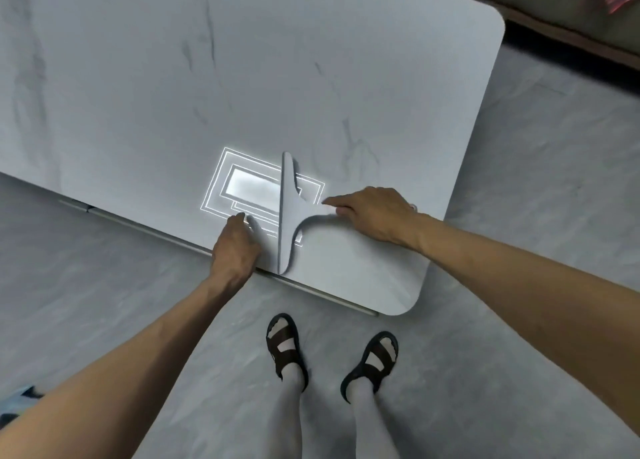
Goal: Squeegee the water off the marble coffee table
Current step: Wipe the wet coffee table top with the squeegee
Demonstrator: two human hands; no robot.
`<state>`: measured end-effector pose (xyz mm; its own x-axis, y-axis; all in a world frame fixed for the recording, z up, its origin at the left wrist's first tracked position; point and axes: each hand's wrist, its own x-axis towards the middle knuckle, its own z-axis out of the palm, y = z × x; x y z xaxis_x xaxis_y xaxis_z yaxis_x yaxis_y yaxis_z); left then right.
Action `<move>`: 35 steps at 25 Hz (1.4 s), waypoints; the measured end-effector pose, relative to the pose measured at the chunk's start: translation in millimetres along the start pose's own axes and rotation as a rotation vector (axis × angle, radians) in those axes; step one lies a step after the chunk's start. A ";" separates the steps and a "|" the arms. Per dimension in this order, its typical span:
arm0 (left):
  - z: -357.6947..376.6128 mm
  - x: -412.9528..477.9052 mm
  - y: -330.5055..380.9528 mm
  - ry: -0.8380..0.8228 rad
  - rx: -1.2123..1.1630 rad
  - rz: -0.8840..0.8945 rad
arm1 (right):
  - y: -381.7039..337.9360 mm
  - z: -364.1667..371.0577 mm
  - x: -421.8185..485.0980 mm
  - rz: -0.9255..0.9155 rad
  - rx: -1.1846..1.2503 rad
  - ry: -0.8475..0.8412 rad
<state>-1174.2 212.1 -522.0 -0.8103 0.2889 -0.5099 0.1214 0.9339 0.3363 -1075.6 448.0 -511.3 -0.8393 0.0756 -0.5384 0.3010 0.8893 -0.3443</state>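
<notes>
A pale grey squeegee (pixel 289 212) lies on the marble coffee table (pixel 242 77) near its front edge, blade running front to back, handle pointing right. My right hand (pixel 372 212) grips the handle, forefinger stretched along it. My left hand (pixel 235 247) rests on the table's front edge just left of the blade, fingers curled down onto the surface. A bright reflection of a ceiling light (pixel 249 188) shines on the top beside the blade. Water is not plainly visible.
The table's rounded right corners sit at the near right (pixel 405 306) and far right (pixel 491 18). A metal rail (pixel 145 228) runs under the front edge. My sandalled feet (pixel 332 354) stand on grey floor. A sofa base (pixel 571 35) lies far right.
</notes>
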 end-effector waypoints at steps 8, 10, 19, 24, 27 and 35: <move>55.8 -26.7 73.4 -0.213 0.141 0.223 | 179.0 -4.8 -173.0 0.423 -0.098 0.137; 61.1 -26.8 78.8 -0.224 0.161 0.176 | 195.2 -14.2 -191.3 0.455 -0.146 0.122; 58.9 -36.0 74.2 -0.129 0.073 0.128 | 71.6 -2.8 -114.2 -0.115 -0.247 -0.141; 69.8 -25.7 76.9 -0.243 0.185 0.082 | 112.0 -10.4 -124.3 -0.127 -0.348 -0.189; 71.3 -25.1 80.5 -0.260 0.191 0.044 | 159.2 -40.7 -146.7 0.033 -0.340 -0.164; 42.8 -23.5 75.9 -0.081 0.111 0.060 | 156.0 -91.5 -112.8 0.209 -0.350 0.119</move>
<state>-1121.4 285.2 -518.4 -0.7513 0.3569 -0.5552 0.2345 0.9307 0.2808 -975.5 619.5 -433.9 -0.8293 0.3034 -0.4693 0.3151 0.9474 0.0557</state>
